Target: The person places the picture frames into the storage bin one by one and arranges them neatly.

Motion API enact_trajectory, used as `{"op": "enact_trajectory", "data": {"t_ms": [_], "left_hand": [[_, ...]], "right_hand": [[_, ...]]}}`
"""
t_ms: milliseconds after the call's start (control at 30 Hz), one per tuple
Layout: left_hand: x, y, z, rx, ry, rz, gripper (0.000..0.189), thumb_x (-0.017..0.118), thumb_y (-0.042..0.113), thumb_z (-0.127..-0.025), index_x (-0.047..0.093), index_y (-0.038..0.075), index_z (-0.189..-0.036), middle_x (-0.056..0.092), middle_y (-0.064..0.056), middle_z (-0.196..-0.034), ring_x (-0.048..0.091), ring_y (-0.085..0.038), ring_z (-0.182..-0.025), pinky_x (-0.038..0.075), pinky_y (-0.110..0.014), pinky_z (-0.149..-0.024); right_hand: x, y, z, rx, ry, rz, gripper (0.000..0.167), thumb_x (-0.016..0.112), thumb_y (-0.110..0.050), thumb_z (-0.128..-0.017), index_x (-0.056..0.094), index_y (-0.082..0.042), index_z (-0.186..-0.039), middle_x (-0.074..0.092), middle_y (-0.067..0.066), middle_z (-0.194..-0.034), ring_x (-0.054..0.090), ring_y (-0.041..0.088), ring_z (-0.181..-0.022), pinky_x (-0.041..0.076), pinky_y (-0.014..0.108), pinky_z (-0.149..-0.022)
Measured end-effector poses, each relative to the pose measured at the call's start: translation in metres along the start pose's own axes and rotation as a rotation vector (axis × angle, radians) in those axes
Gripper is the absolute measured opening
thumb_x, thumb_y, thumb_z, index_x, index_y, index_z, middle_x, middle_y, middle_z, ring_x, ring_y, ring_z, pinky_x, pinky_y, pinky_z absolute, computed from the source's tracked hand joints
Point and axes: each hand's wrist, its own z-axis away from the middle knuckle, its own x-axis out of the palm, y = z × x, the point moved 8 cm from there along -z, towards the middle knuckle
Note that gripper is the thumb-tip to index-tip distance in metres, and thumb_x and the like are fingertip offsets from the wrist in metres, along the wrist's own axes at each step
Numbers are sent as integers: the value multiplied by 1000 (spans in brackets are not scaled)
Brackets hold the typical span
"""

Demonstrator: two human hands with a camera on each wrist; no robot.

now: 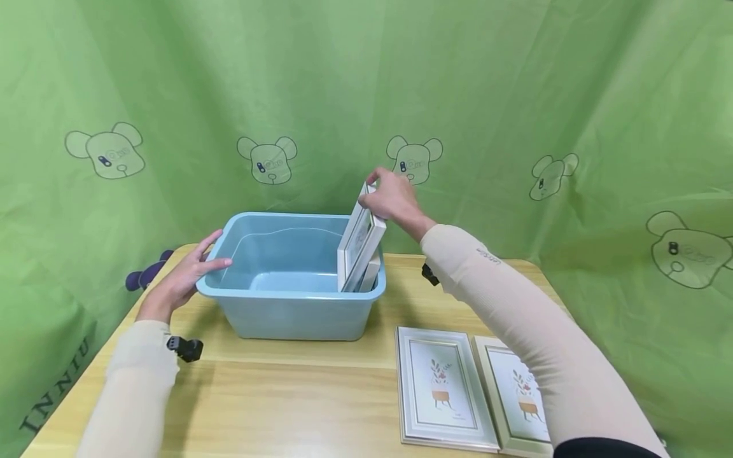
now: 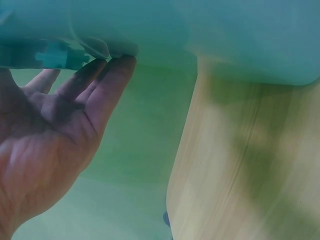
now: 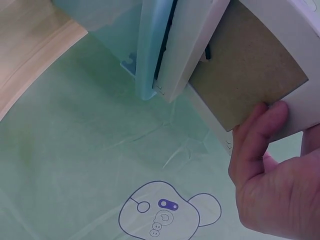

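Observation:
A light blue plastic tub [image 1: 298, 318] stands on the wooden table. My left hand [image 1: 183, 277] holds its left rim, thumb over the inside; in the left wrist view the fingertips [image 2: 122, 65] meet the underside of the rim. With my right hand [image 1: 395, 200] I grip the top of a white picture frame [image 1: 357, 245], which leans to the right with its lower end inside the tub. Its brown backing board [image 3: 250, 65] shows in the right wrist view. Behind it, another white frame [image 1: 371, 273] rests against the tub's right wall, mostly hidden.
Two more picture frames lie face up at the table's front right: a silver-white one [image 1: 441, 388] and a cream one [image 1: 518, 394], partly covered by my right sleeve. Green curtain [image 1: 343, 76] hangs round the table. A purple object [image 1: 146, 273] sits at the left edge.

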Motion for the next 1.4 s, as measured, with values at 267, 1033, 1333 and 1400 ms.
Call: {"op": "enact_trajectory", "data": {"t_ms": [267,1033,1333,1400], "left_hand": [[1,1,-2,-12,-3,4,89,59,28,-97,-8,30,-156,5,-29,-160,32,-52,-136,49,-48,-100],[0,0,-3,-13,4,0,88,59,29,-97,-6,31,-156,10,-29,-159,43,-43,-132,56,-35,-92],[-1,0,-1,-12,3,3,88,59,29,-97,-7,32,-156,11,-28,-159,60,-15,-111,57,-28,-85],[-1,0,0,-11,4,7,88,59,29,-97,-7,31,-156,11,-28,-159,61,-6,-102,57,-28,-84]], "right_hand": [[2,2,0,10,0,32,52,70,-21,-84,51,-12,-131,62,12,-102,61,23,-82,56,27,-60],[28,6,-3,0,-4,104,54,68,-19,-79,50,-11,-128,58,8,-98,60,23,-79,55,29,-62],[40,4,4,-22,-28,123,55,65,-13,-76,49,-11,-129,59,9,-96,63,24,-75,57,27,-56],[42,3,5,-27,-28,129,56,64,-12,-76,49,-11,-129,59,9,-94,63,24,-74,57,27,-56]]}}
